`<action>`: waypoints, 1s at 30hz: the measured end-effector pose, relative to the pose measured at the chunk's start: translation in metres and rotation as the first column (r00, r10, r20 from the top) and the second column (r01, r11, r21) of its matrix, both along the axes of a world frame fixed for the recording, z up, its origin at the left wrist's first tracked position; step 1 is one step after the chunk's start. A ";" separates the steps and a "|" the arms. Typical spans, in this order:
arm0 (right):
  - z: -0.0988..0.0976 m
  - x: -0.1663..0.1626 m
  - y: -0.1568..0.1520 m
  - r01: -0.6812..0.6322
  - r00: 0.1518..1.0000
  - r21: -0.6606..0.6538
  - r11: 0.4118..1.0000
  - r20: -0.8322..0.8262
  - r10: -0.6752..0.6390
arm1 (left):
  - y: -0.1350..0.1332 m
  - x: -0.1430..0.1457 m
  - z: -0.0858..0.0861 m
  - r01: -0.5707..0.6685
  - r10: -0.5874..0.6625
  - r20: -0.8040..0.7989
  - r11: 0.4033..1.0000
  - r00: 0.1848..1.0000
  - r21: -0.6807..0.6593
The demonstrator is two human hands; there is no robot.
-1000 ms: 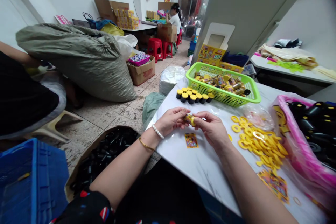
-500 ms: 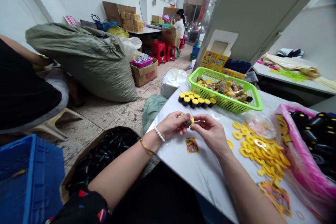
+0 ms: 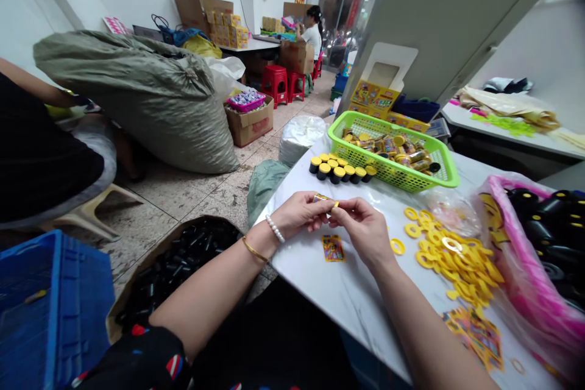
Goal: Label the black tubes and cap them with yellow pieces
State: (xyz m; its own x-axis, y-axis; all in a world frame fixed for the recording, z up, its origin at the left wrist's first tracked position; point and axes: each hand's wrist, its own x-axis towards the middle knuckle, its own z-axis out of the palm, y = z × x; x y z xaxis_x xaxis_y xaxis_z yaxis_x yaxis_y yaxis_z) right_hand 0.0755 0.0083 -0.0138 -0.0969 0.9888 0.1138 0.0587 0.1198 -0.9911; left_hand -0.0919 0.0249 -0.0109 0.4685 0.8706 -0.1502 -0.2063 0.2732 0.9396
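My left hand (image 3: pixel 304 214) is closed around a small canister with a colourful printed label (image 3: pixel 322 197). Most of the canister is hidden by the fingers. At its right end, my right hand (image 3: pixel 365 228) pinches close to a bit of yellow. Just below the hands, a printed sticker (image 3: pixel 333 248) lies flat on the white marbled table (image 3: pixel 361 298). Beyond them stand several black canisters with yellow caps (image 3: pixel 338 174), grouped upright. A single yellow ring (image 3: pixel 397 247) lies right of my right hand.
Behind the canisters is a green basket (image 3: pixel 393 177) of labelled canisters. On the right are a pile of yellow rings (image 3: pixel 457 262), more stickers (image 3: pixel 479 338) and a pink bag (image 3: pixel 525 280) of black parts. A box of black tubes (image 3: pixel 178 268) and a blue crate (image 3: pixel 82 292) stand at left.
The canister has turned in my hands: its yellow cap faced right and showed plainly before, and now mostly the label's upper edge shows. My right fingers have closed in. The view has shifted slightly.
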 end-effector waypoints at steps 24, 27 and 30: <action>-0.002 0.001 0.003 -0.026 0.997 -0.088 0.996 -0.072 0.020 | 0.003 0.002 -0.009 -0.095 0.114 0.176 0.989 0.978 -0.110; -0.003 0.005 0.006 -0.099 0.983 -0.134 0.986 -0.164 0.077 | 0.002 0.001 -0.005 -0.031 0.053 0.181 0.992 0.982 -0.122; -0.007 0.007 0.007 -0.084 0.977 -0.130 0.988 -0.204 0.056 | 0.001 0.001 -0.003 0.016 0.009 0.184 0.991 0.983 -0.134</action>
State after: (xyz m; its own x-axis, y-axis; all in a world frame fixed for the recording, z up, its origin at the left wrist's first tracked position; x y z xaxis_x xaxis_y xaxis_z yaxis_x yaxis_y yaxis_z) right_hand 0.0824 0.0152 -0.0206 -0.1559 0.9878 0.0013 -0.1452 -0.0216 -0.9892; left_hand -0.0913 0.0261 -0.0141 0.5021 0.8466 -0.1764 -0.3707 0.3950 0.8406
